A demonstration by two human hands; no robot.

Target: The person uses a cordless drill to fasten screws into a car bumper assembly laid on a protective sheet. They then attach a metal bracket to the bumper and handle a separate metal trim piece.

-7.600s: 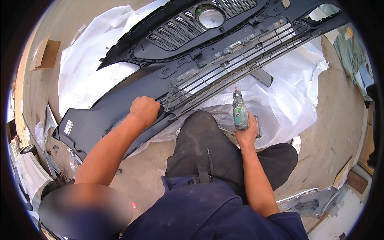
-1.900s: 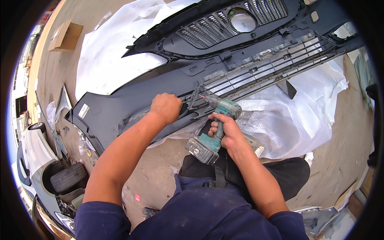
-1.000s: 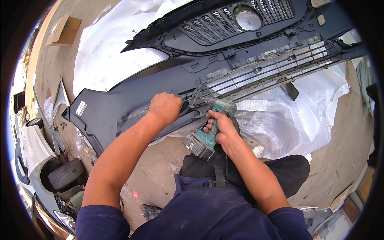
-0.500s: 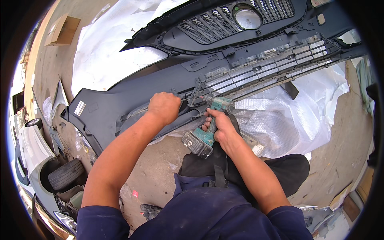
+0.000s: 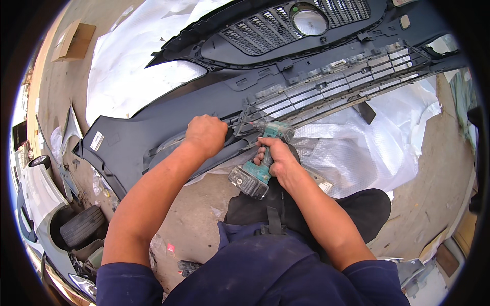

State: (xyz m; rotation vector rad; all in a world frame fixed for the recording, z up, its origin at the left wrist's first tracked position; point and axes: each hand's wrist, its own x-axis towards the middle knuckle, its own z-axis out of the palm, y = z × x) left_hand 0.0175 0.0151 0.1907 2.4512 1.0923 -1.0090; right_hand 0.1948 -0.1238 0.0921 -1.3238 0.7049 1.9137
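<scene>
Drill (image 5: 275, 131) gripped, right hand (image 5: 280, 156); left hand (image 5: 205, 134) on bumper (image 5: 204, 103), grip hidden; bubble wrap (image 5: 370, 145) beneath.

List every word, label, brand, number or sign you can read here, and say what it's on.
None can be read.
White sticker on the bumper: print too small to read.
Drill in the right hand: any marks are too small or blurred to read.
Box: any print is too small to read.
</scene>
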